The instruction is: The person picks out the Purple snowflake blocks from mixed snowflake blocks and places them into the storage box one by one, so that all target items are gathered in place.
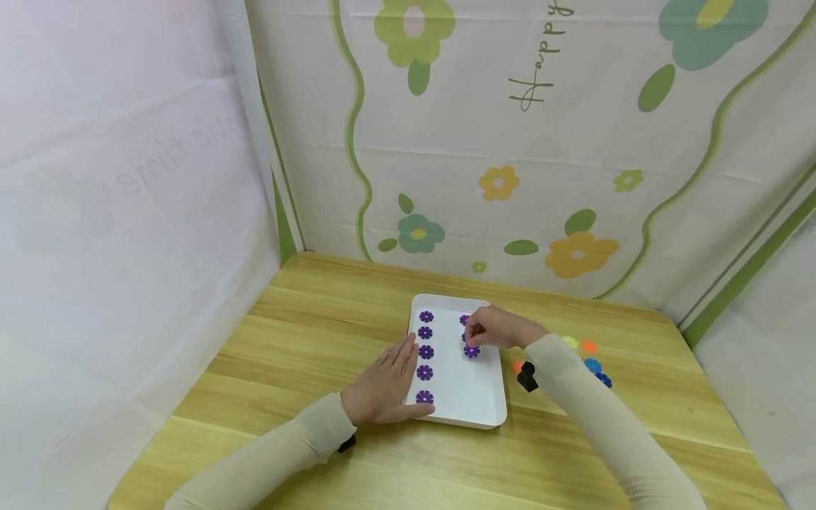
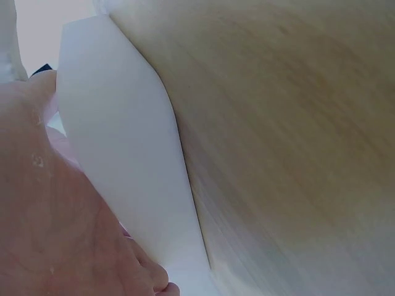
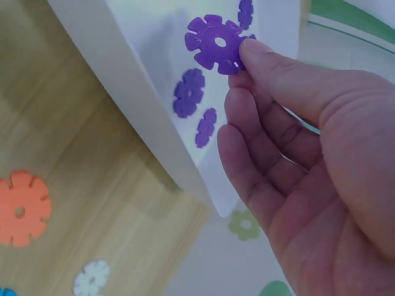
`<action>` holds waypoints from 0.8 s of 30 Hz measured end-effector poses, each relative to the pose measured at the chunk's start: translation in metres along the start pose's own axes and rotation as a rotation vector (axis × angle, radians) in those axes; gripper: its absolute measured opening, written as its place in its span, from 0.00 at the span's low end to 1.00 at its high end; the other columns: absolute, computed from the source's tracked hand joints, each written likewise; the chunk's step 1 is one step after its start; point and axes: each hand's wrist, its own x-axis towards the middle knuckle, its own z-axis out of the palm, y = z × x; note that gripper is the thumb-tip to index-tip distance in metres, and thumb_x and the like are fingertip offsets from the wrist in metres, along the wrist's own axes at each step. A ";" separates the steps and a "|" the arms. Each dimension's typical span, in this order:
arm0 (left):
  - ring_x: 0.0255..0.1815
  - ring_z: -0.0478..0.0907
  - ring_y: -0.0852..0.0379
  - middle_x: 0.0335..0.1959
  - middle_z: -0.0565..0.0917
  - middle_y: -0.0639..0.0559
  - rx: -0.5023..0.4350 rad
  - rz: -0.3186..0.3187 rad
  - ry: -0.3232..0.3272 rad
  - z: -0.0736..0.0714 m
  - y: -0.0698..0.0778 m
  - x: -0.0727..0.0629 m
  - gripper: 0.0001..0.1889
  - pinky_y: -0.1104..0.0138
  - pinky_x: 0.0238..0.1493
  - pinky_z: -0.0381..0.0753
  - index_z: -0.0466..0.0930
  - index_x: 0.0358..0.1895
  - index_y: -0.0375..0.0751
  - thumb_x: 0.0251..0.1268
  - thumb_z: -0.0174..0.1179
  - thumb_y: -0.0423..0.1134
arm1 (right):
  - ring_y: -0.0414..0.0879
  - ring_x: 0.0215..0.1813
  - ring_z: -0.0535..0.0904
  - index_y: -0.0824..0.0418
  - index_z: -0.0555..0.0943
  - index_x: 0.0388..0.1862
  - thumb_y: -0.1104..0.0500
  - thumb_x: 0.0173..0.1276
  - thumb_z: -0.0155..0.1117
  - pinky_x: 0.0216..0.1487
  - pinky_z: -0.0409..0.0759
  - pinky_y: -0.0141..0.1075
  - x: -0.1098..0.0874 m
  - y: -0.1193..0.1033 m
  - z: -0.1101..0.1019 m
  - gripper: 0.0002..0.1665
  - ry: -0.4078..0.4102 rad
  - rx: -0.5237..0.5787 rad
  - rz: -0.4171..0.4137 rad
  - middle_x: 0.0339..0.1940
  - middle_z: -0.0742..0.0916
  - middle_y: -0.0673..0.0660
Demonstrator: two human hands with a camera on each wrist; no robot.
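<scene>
A white tray (image 1: 455, 393) lies on the wooden table. Several purple flower-shaped notched discs (image 1: 425, 352) form a column along its left side. My left hand (image 1: 385, 382) rests over the tray's left edge, fingers extended and thumb across the near corner; its side presses by the tray wall (image 2: 123, 123) in the left wrist view. Above the tray's right side, my right hand (image 1: 494, 327) pinches a purple notched disc (image 3: 216, 44) between thumb and forefinger. Two more purple discs (image 3: 189, 93) lie beyond it, partly covered by that hand in the head view.
Right of the tray, loose notched discs lie on the table: black (image 1: 527, 377), orange (image 1: 589, 346), yellow-green (image 1: 569, 342), light blue (image 1: 593, 365) and dark blue (image 1: 603, 381). The right forearm passes over this area. Flower-printed cloth (image 1: 446, 177) stands behind the table, with white cloth at both sides.
</scene>
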 end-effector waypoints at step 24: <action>0.90 0.45 0.38 0.88 0.45 0.32 -0.012 0.001 0.009 -0.001 0.000 -0.001 0.59 0.50 0.86 0.58 0.49 0.84 0.27 0.72 0.41 0.79 | 0.37 0.37 0.81 0.59 0.90 0.42 0.61 0.74 0.71 0.45 0.85 0.31 -0.006 0.004 0.001 0.04 0.044 -0.082 -0.016 0.37 0.89 0.47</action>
